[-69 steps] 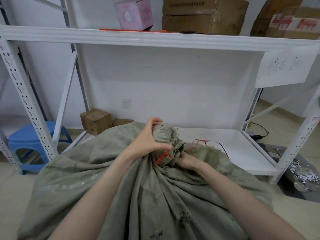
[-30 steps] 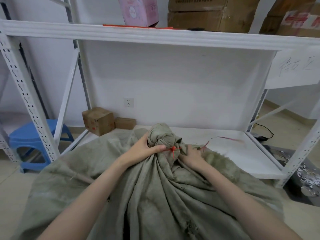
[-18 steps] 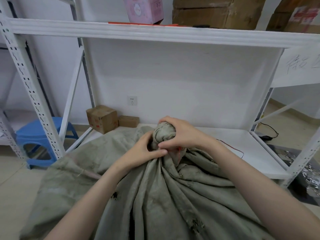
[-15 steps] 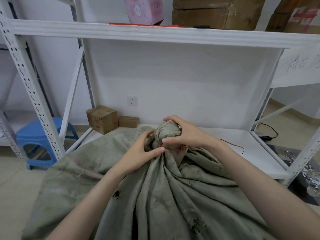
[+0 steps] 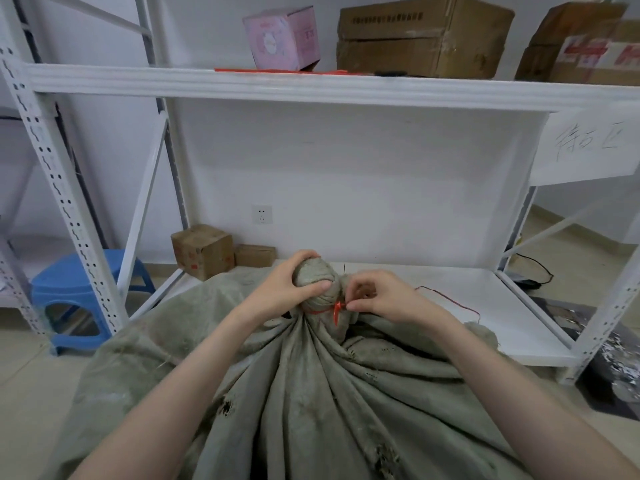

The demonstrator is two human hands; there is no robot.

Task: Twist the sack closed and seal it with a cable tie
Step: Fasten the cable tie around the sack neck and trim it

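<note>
Beyond both hands a white metal rack (image 5: 311,88) is seen, and its smooth lower shelf (image 5: 512,317) lies just behind and to the right of the right hand. The sack (image 5: 311,393) is spread beneath and in front of the hands. It is made of coarse grey-green woven cloth, worn through in small frayed holes. Its folds are drawn up in radiating pleats to a single point, so the twisting is judged to be done.

Above that point the mouth is gathered into a rounded knob (image 5: 317,275). The knob is clasped by the left hand (image 5: 280,289), with fingers curled over the top and the thumb laid across the front. This is apparently done so that the twist is kept from unwinding while the fastening is tightened.

The right hand (image 5: 381,299) is held just beside the knob, thumb and forefinger pinched on the tie (image 5: 336,307). The tie's thin red plastic band is looped round the neck directly under the left hand, and its small head is turned to the front. A slender dark-red strand, seemingly the free end, is trailed rightward past the right hand across the shelf. The loop is judged snug, though a last pull may be wanted.
</note>
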